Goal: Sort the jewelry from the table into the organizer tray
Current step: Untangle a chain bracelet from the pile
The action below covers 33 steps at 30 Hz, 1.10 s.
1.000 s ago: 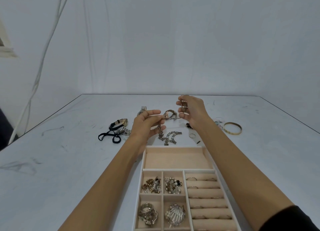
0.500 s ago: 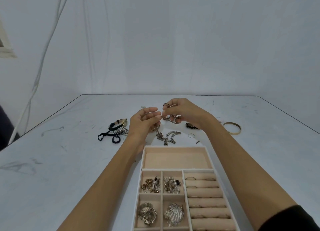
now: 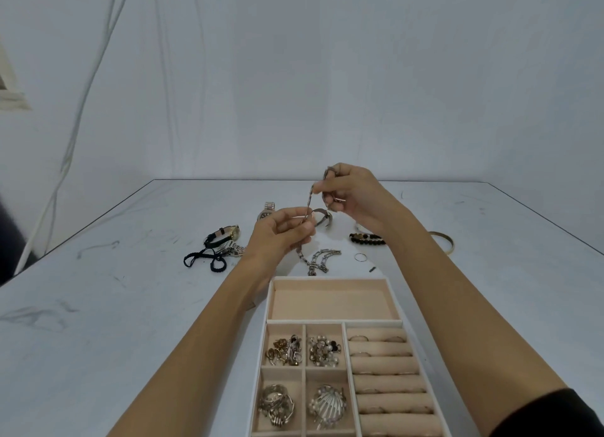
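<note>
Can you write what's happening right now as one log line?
left hand: pinches chain bracelet | right hand: pinches it higher up | chain bracelet: stretched between hands, above table | organizer tray: far compartment bare

Tray (image 3: 266,305) near end cut off at btm edge — gold bangle (image 3: 448,240) partly behind right forearm (image 3: 441,289), tiny dark bit (image 3: 372,269) unidentifiable.

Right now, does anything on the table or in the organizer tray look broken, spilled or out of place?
Nothing looks spilled or broken. One oddity: a small dark piece lies loose on the table beside the thin ring, beyond the far right corner of the organizer tray; too small to identify.
</note>
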Available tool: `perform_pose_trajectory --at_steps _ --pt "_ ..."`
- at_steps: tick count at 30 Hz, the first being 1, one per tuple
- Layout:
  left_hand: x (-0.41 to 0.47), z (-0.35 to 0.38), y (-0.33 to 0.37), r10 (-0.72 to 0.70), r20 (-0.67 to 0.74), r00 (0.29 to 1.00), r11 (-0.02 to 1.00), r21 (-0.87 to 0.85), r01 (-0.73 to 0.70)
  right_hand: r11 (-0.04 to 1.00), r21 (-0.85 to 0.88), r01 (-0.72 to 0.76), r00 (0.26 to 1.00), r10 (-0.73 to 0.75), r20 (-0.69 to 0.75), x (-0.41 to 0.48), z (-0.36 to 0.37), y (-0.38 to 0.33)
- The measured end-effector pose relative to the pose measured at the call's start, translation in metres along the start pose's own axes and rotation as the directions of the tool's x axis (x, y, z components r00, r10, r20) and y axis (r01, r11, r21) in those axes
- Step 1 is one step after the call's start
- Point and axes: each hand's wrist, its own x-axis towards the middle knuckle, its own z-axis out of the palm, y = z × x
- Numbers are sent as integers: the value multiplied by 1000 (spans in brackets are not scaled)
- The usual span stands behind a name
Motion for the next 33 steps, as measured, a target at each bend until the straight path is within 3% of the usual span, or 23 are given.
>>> perform_pose_trajectory --at_steps 9,20,23,27,33 --pt "0 -1 -3 -12 52 999 1000 -17 13 974 201 103 993 -90 -72 2 0 -2" --pt "0 1 0 11 30 999 1000 5 -11 984 158 82 995 -71 -73 -1 4 -1" --pt "-1 1 0 11 26 1000 1000 -1 -11 997 65 31 999 -29 -34 -1 4 1" --pt "-1 1 2 9 16 1000 1000 -18 -8 980 -186 -74 996 83 45 -2 3 7" --pt "0 0 3 5 -39 999 998 -67 -8 908 -380 -176 980 196 14 -4 -2 19"
